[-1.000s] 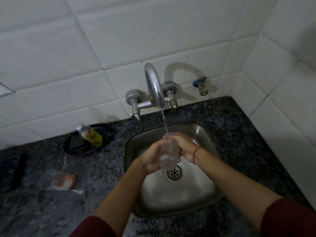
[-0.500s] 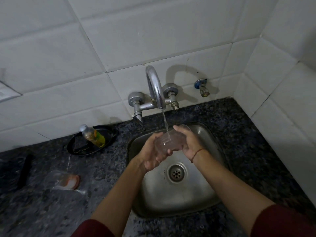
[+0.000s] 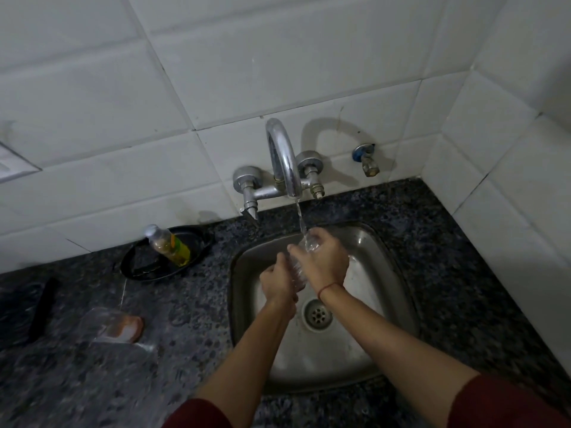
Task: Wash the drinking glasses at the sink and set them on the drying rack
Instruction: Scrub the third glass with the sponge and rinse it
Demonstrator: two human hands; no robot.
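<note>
The glass (image 3: 299, 267) has been tipped up so its mouth meets the water (image 3: 301, 222) over the sink (image 3: 383, 257), gripped low by the left hand (image 3: 278, 284) and high by the right hand (image 3: 324, 261), so rinsing seems underway.

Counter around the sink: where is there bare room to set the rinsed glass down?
The granite right of the sink, up to the tiled corner, is bare. So is the strip between the sink's left rim and the clear soap packet. The back left is crowded: black dish holding a bottle. No drying rack is in view. Both hands hold the glass.
</note>
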